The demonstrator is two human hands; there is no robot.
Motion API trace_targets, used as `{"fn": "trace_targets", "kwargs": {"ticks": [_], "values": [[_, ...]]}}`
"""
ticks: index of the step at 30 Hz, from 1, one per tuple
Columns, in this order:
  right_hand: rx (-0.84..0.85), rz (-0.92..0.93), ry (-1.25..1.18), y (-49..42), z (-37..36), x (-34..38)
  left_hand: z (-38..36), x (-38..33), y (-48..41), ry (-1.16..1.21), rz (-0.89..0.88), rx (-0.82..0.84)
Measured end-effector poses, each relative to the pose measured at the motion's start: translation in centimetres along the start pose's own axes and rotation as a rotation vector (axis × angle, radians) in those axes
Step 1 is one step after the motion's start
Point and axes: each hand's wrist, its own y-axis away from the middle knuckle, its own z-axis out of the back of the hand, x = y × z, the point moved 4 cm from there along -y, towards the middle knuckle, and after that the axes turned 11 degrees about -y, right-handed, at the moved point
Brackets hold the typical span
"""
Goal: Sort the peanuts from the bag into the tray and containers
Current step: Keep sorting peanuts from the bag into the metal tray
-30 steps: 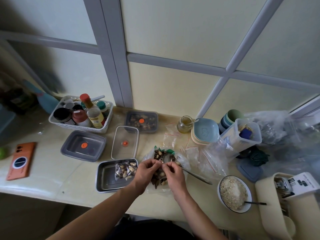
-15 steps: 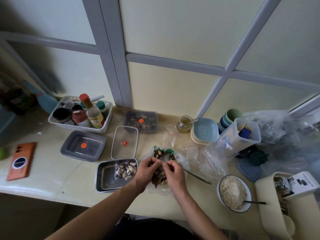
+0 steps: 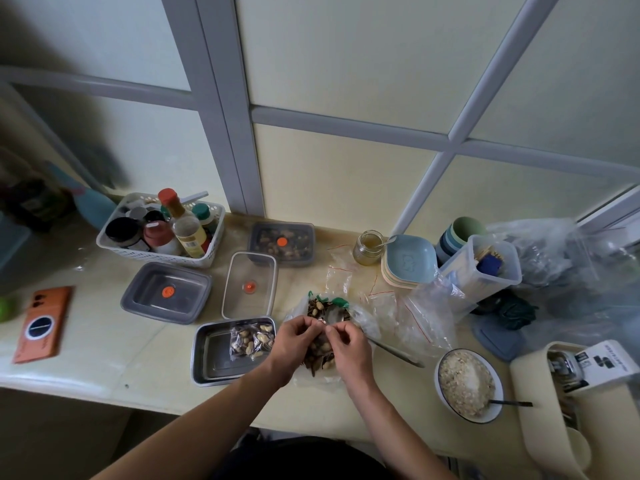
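Note:
A clear plastic bag of peanuts and dark shells (image 3: 323, 308) lies open on the counter near the front edge. My left hand (image 3: 294, 344) and my right hand (image 3: 349, 348) are both over it, fingertips pinched together on a small piece between them, which I cannot identify. To the left sits a metal tray (image 3: 211, 355) holding a small clear packet of peanuts (image 3: 252, 339). Behind stand an empty clear container (image 3: 249, 289), a grey lidded container (image 3: 166, 297) and a lidded container of nuts (image 3: 282, 242).
A white basket of bottles (image 3: 159, 230) stands back left, an orange phone (image 3: 43, 323) far left. A metal utensil (image 3: 394, 353), loose plastic bags (image 3: 415, 317), a bowl of grains (image 3: 467, 384), stacked blue dishes (image 3: 410, 263), a small jar (image 3: 367, 247) and a tall tub (image 3: 485, 268) crowd the right.
Both hands stay over the bag, fingers working at the same small piece; they have barely shifted.

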Motion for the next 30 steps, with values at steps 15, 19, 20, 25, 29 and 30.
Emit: {"fn": "trace_targets", "kwargs": {"ticks": [15,19,20,25,29,30], "values": [[0.072,0.046,0.064,-0.07,-0.73,-0.19,0.45,0.11,0.35,0.052,-0.024,0.049],[0.077,0.08,0.098,-0.03,-0.59,-0.01,0.5,0.07,0.55,0.009,-0.049,0.11],[0.076,0.083,0.095,-0.04,-0.55,-0.11,0.63,0.11,0.56,0.0,-0.048,0.097],[0.063,0.044,0.024,0.1,-0.62,-0.31,0.57,-0.22,0.42,-0.026,-0.043,0.038],[0.075,-0.019,-0.004,-0.13,-0.52,-0.13,0.22,-0.42,0.26,-0.03,-0.033,0.019],[0.075,-0.02,0.003,-0.19,-0.49,-0.2,0.14,-0.36,0.21,-0.041,-0.034,0.022]]}}
